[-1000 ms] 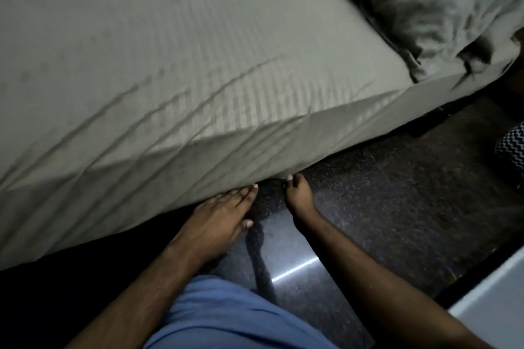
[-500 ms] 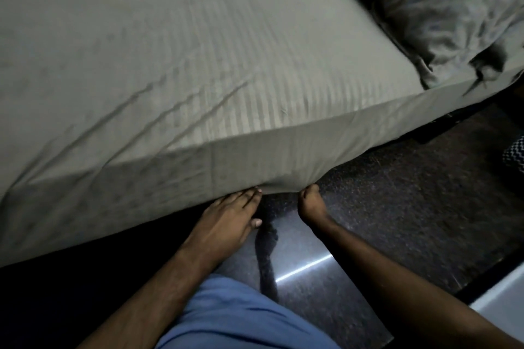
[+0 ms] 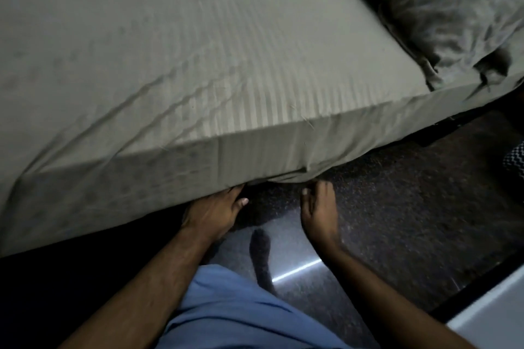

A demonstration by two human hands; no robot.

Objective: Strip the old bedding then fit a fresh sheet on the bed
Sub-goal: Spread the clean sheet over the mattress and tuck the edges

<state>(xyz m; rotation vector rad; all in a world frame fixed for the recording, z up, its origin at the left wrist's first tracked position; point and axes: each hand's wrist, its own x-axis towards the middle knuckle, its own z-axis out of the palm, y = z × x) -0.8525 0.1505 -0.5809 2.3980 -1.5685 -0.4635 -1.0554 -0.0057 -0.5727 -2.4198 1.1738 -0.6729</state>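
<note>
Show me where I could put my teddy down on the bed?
The wide flat stretch of the grey-green striped sheet is bare, bordered by the rumpled grey pillow at the far right and diagonal creases near the edge. It is crowded at the hem, where the left hand and right hand work.

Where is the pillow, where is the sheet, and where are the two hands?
pillow [image 3: 442,8]: head view, middle of its crumpled case.
sheet [image 3: 198,45]: head view, flat striped top.
left hand [image 3: 211,211]: head view, back of the hand, fingers under the sheet's edge.
right hand [image 3: 319,210]: head view, middle of the hand.
</note>
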